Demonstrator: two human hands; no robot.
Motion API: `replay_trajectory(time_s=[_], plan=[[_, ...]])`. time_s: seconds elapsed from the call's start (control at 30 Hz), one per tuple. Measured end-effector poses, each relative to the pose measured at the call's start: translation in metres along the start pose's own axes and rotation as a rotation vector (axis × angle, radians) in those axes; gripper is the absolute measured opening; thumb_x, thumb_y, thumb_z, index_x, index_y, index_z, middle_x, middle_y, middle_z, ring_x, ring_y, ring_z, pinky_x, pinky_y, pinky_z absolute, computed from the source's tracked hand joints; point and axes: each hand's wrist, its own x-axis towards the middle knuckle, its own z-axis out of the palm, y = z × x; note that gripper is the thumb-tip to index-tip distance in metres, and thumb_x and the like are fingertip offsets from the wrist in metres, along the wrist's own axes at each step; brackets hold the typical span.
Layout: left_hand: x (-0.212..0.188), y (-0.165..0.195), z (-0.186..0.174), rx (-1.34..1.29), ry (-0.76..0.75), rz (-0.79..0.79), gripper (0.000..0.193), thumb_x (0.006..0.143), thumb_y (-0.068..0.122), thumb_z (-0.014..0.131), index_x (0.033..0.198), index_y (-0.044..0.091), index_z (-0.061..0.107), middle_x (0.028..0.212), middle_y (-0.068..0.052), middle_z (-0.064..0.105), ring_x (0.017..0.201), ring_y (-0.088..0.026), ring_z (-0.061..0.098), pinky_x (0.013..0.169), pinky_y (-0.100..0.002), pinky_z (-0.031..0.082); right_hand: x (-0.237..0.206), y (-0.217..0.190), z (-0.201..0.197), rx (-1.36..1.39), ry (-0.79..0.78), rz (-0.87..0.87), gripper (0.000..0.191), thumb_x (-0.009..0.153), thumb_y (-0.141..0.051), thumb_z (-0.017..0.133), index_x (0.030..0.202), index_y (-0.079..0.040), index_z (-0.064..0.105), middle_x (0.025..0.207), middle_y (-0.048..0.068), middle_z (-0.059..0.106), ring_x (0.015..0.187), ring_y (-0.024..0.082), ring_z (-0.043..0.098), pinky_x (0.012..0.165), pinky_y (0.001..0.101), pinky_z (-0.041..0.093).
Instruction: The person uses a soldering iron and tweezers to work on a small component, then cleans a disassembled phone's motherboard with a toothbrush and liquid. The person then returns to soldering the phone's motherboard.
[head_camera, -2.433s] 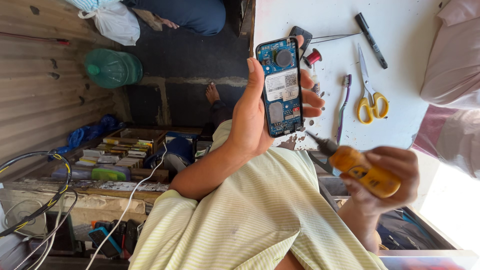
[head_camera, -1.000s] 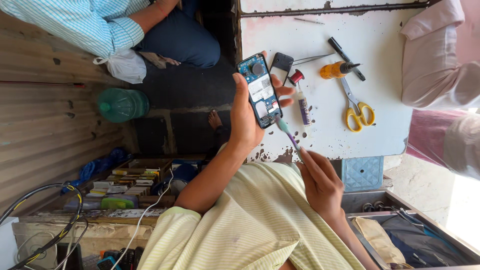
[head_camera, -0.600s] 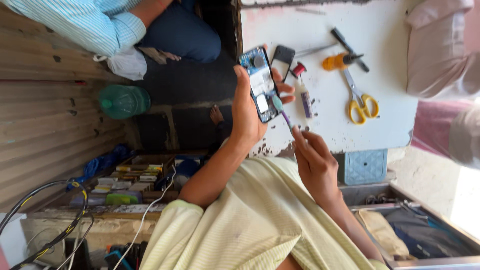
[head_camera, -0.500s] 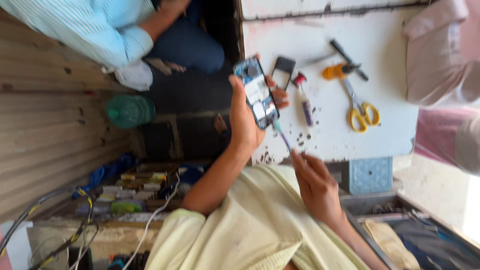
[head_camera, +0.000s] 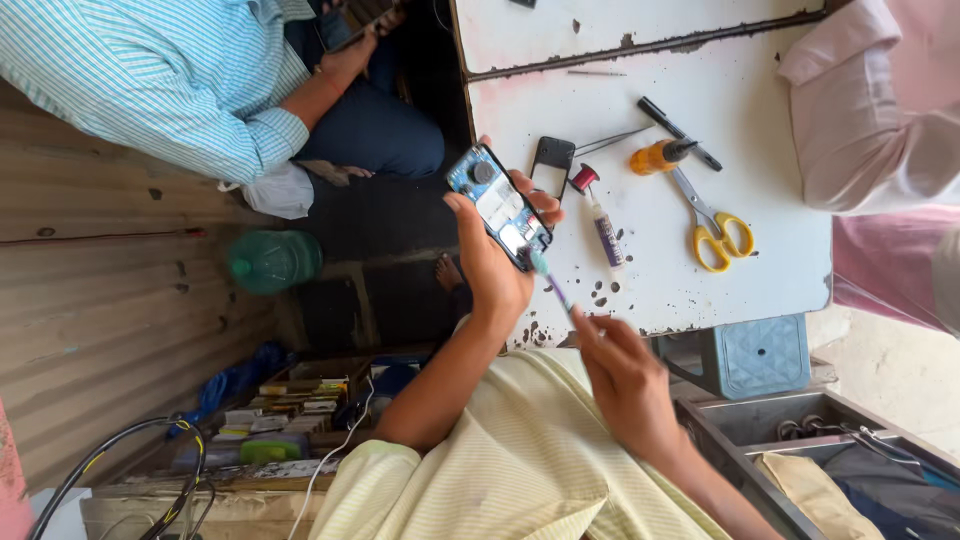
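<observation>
My left hand (head_camera: 492, 262) holds up an opened phone (head_camera: 498, 205), its back off and the blue board and metal shields showing. My right hand (head_camera: 625, 380) pinches a thin stick-like tool (head_camera: 556, 292) whose pale tip touches the phone's lower end. Both hands hover over the near edge of a white, chipped table (head_camera: 770, 90). On the table lie an orange-handled screwdriver (head_camera: 657, 156), yellow scissors (head_camera: 716, 228), a black pen (head_camera: 678, 120), a small tube with a red cap (head_camera: 598, 212) and a black phone part (head_camera: 552, 157).
A person in a striped shirt (head_camera: 150, 80) sits beyond the phone, and a pink-sleeved arm (head_camera: 880, 110) rests by the table. A green bottle (head_camera: 272, 262), a tray of small parts (head_camera: 290, 405), a blue stool (head_camera: 752, 355) and an open metal drawer (head_camera: 800, 430) surround me.
The orange screwdriver that my right hand held now lies on the table. My right hand has taken a thin tool and brought its tip to the phone.
</observation>
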Motion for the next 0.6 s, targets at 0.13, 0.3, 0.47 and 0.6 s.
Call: replay_trajectory(time_s=[0.13, 0.3, 0.47, 0.6], plan=[[-0.001, -0.001, -0.004, 0.003, 0.033, -0.034, 0.078, 0.106, 0.068, 0.043, 0.165, 0.019, 0.031, 0.114, -0.007, 0.057, 0.096, -0.024, 0.063, 0.089, -0.045, 0.054, 0.006, -0.01, -0.005, 0.096, -0.051, 0.157, 0.041, 0.095, 0.002, 0.067, 0.134, -0.009, 0.067, 0.11, 0.015, 0.071, 0.081, 0.025, 0.071, 0.07, 0.0349, 0.057], [0.0, -0.006, -0.01, 0.088, 0.015, -0.021, 0.082, 0.103, 0.07, 0.042, 0.165, 0.018, 0.031, 0.115, -0.007, 0.057, 0.098, -0.024, 0.064, 0.09, -0.045, 0.055, 0.019, -0.019, -0.009, 0.049, -0.025, 0.145, 0.037, 0.096, 0.002, 0.068, 0.132, -0.007, 0.068, 0.108, 0.016, 0.07, 0.077, 0.027, 0.068, 0.069, 0.0352, 0.055], [0.002, -0.005, -0.012, 0.069, -0.065, 0.027, 0.081, 0.106, 0.07, 0.042, 0.167, 0.017, 0.032, 0.11, -0.008, 0.056, 0.095, -0.024, 0.064, 0.086, -0.046, 0.056, 0.019, -0.019, -0.01, 0.063, -0.031, 0.083, 0.038, 0.094, 0.002, 0.066, 0.131, -0.007, 0.069, 0.103, 0.018, 0.069, 0.083, 0.029, 0.07, 0.073, 0.0371, 0.057], [0.002, -0.004, -0.015, 0.102, 0.007, -0.051, 0.08, 0.104, 0.069, 0.041, 0.165, 0.018, 0.03, 0.111, -0.008, 0.057, 0.094, -0.024, 0.065, 0.089, -0.045, 0.057, 0.011, -0.007, -0.006, 0.065, -0.058, -0.012, 0.033, 0.097, 0.001, 0.063, 0.129, -0.007, 0.068, 0.103, 0.017, 0.07, 0.094, 0.03, 0.073, 0.076, 0.0387, 0.058]])
